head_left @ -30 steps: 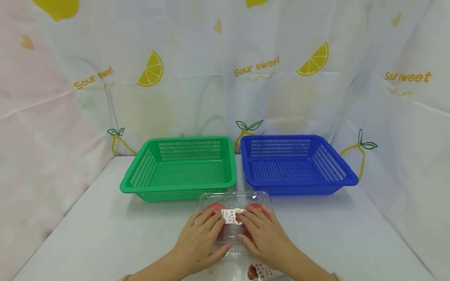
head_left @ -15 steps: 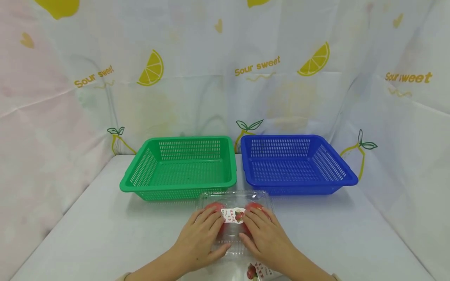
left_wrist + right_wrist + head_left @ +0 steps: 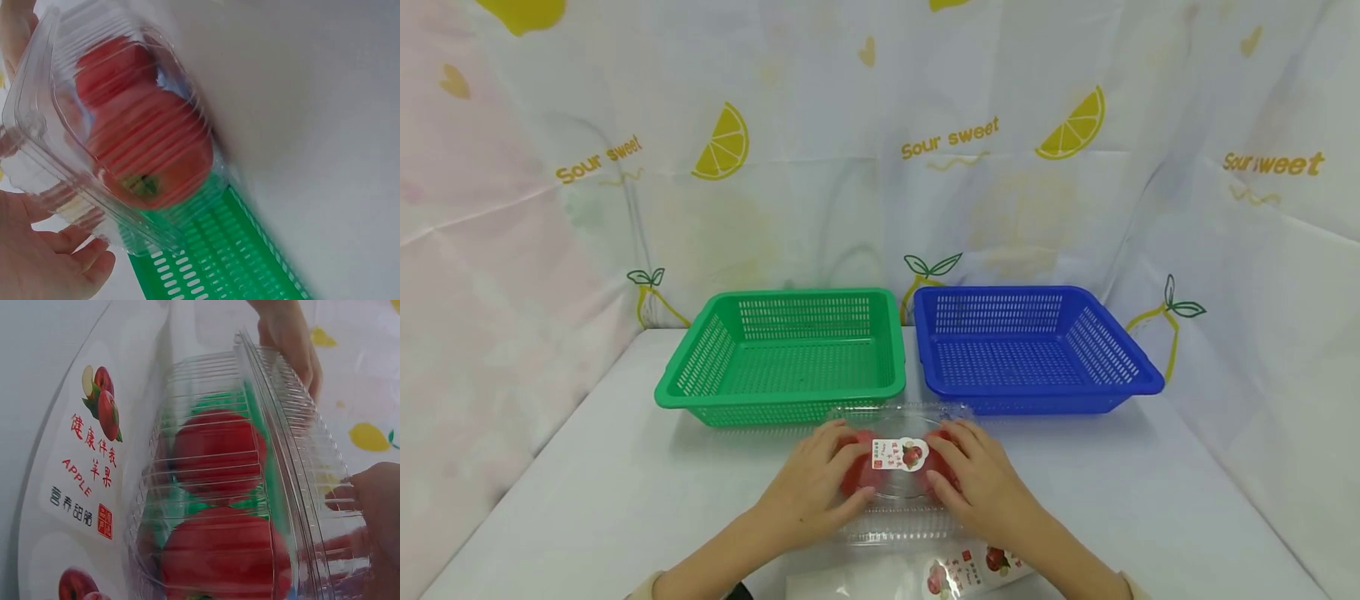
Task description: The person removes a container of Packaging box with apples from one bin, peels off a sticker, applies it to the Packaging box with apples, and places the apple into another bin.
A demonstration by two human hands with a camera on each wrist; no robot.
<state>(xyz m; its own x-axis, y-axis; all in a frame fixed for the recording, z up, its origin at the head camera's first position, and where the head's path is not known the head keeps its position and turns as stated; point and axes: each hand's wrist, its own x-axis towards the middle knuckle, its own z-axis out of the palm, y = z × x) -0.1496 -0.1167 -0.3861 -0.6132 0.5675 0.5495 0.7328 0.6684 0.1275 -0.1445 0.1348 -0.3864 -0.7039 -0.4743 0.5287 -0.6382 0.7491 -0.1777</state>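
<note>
A clear plastic clamshell box [image 3: 901,507] stands before me with red apples [image 3: 150,153] in it. On its lid lies a white label [image 3: 891,455] printed with an apple picture. My left hand [image 3: 808,479] rests on the lid's left side, fingers slightly bent over the top, thumb near the front. Mirroring it, my right hand [image 3: 981,479] touches the right side of the lid. In the wrist views the fingertips lie on the lid's top, and apples show through the ribbed wall.
Behind the box stand a green basket [image 3: 778,400] and a blue basket [image 3: 1037,390] side by side. A sheet of apple stickers [image 3: 958,575] lies in front of the box, partly under my right forearm. A dark object [image 3: 739,592] shows at the bottom edge.
Both hands have shifted outward from the label to the lid's sides, with fingers more bent. More of the label and the sticker sheet now shows.
</note>
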